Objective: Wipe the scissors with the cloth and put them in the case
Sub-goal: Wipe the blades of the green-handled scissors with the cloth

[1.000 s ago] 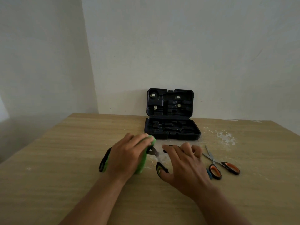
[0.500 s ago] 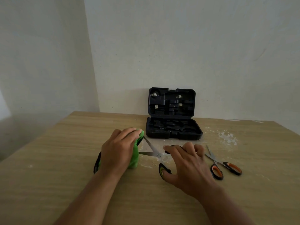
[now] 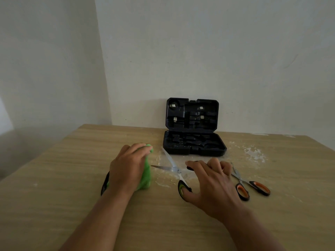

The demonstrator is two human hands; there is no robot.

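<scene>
We see green-handled scissors (image 3: 175, 169) lying open on the table, blades spread toward a bunched green cloth (image 3: 146, 175) at left. A black case (image 3: 194, 140) stands open behind; orange-handled scissors (image 3: 248, 183) lie right.

Walls: two plain pale walls (image 3: 217, 51) meet in a corner left of the centre of the frame.
Table: a light wooden table (image 3: 54, 187) with fine grain fills the lower half.
Marks: white powdery stains (image 3: 253, 153) lie on the table at the right.
Light: dim; a brighter patch (image 3: 4, 116) shows at the left edge.
</scene>
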